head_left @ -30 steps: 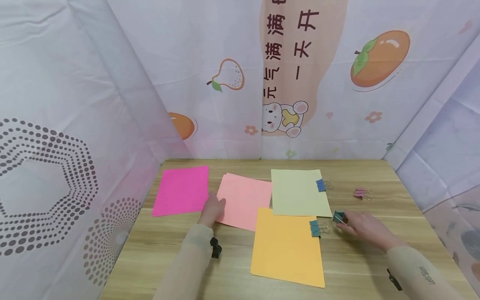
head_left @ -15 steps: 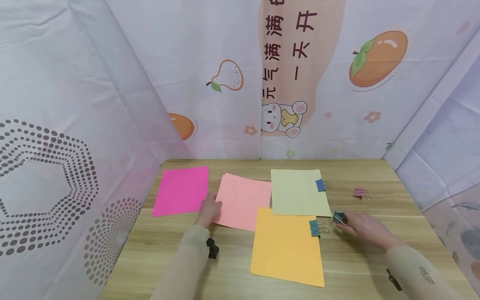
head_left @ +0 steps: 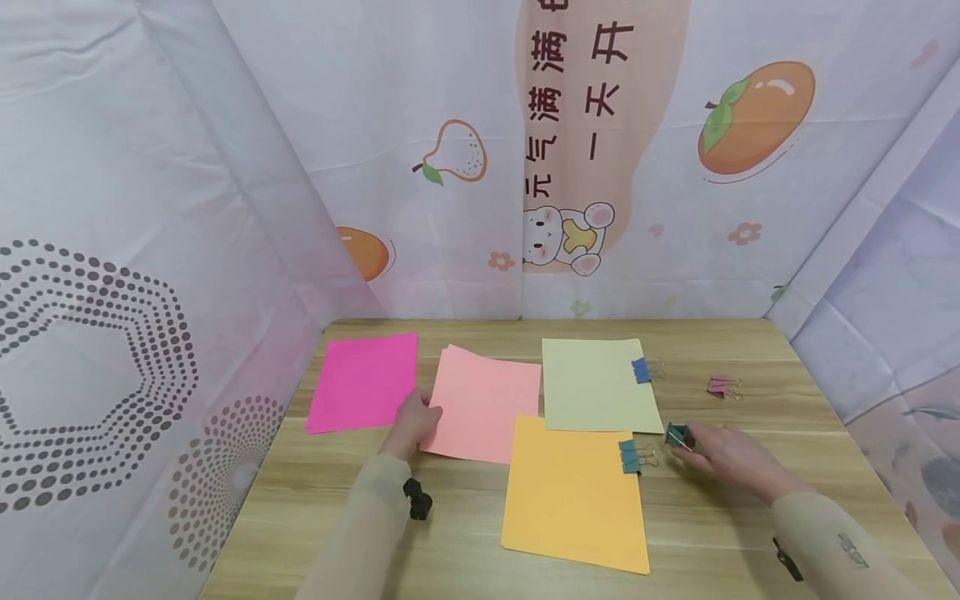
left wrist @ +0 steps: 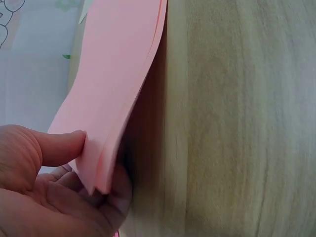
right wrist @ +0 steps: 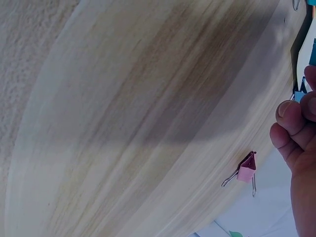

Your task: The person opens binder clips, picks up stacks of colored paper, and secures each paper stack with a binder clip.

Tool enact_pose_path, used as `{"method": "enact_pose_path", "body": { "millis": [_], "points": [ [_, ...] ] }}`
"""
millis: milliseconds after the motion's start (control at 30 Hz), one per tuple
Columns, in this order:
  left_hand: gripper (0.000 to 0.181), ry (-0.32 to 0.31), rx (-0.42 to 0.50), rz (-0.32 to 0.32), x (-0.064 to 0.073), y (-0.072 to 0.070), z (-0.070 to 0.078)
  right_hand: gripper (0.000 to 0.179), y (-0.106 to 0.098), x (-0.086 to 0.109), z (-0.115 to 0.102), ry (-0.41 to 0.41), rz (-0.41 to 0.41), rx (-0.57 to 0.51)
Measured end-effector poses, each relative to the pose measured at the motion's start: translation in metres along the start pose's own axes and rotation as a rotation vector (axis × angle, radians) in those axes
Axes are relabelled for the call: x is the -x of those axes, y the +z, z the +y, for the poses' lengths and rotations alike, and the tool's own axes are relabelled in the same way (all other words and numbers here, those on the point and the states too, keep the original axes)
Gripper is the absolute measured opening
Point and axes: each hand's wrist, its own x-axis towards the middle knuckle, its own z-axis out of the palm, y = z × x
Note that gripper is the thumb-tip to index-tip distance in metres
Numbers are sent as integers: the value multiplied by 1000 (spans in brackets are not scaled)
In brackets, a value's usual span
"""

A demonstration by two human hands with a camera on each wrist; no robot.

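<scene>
Our left hand [head_left: 411, 417] has the light pink paper [head_left: 483, 400] pinched by its left side, thumb on top and fingers underneath, mostly hidden. That stack sits left of center toward the tabletop's [head_left: 465, 533] far edge, gripped end lifted. The hand also blocks a corner of the hot pink paper [head_left: 365, 382] by the far left corner.

Over toward the right edge, our right hand [head_left: 731, 457] is holding a dark teal clip [head_left: 677, 434], half covered by fingers; the right wrist view cuts that hand off.

Orange paper [head_left: 573, 500] hides the light pink's near right corner. We can't tell if the lighter teal bit [head_left: 630, 463] on its right side is one clip or two. Pale yellow paper [head_left: 598, 383] with a blue clip [head_left: 642, 371] lies farther back, and a pink clip [head_left: 720, 386] sits toward the far right corner. The near edge is out of frame.
</scene>
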Motion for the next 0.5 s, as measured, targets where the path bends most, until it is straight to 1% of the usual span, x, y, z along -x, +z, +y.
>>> {"method": "enact_pose_path", "body": {
  "millis": [133, 267, 367, 500],
  "points": [
    [20, 6, 44, -7, 1, -2, -4, 30, 0, 0, 0, -2, -1, 5],
    [31, 22, 116, -21, 1, -5, -6, 30, 0, 0, -1, 3, -7, -3],
    [39, 23, 162, -25, 0, -8, -8, 31, -2, 0, -3, 15, -15, -10],
    [45, 21, 171, -6, -3, -13, -10, 32, -3, -1, -4, 22, -20, -8]
  ]
}}
